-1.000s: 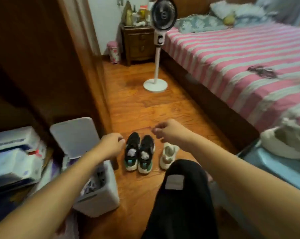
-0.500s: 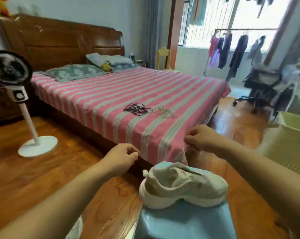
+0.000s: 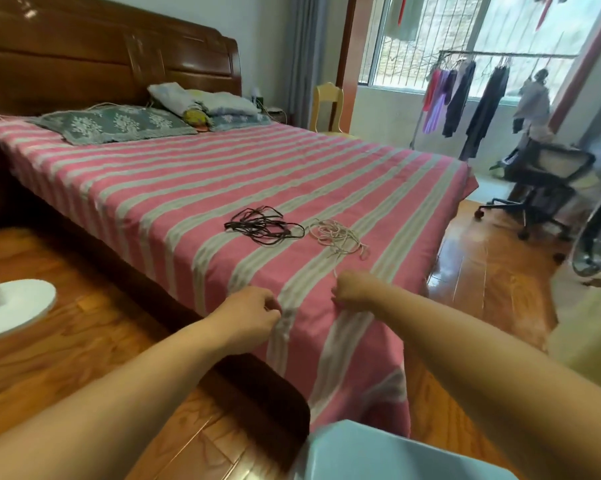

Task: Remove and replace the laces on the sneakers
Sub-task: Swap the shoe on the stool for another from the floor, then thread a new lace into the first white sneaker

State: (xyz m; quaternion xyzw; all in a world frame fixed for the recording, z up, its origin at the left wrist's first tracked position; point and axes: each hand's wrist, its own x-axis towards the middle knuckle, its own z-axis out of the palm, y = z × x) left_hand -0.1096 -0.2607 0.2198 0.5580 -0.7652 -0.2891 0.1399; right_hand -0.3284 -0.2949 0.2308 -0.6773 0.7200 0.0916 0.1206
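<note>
Two bundles of laces lie on the pink striped bed (image 3: 188,188): black laces (image 3: 262,225) and pale laces (image 3: 339,235) to their right. My right hand (image 3: 356,289) hovers over the bed's near edge, just in front of the pale bundle, fingers curled; a thin pale lace (image 3: 334,273) sticks up from its pinch. My left hand (image 3: 249,315) is beside it to the left, thumb and fingertips pinched together as on the same strand, which is too thin to trace between the hands. No sneaker is in view.
A light blue stool top (image 3: 396,455) is at the bottom edge. A white fan base (image 3: 12,306) stands on the wooden floor at left. An office chair (image 3: 541,181) and a clothes rack (image 3: 482,91) stand at the right by the window.
The view swung from the sneakers on the floor up to the bed. Both hands moved forward over the bed edge toward the lace bundles, and the white sneaker on the stool dropped out of view.
</note>
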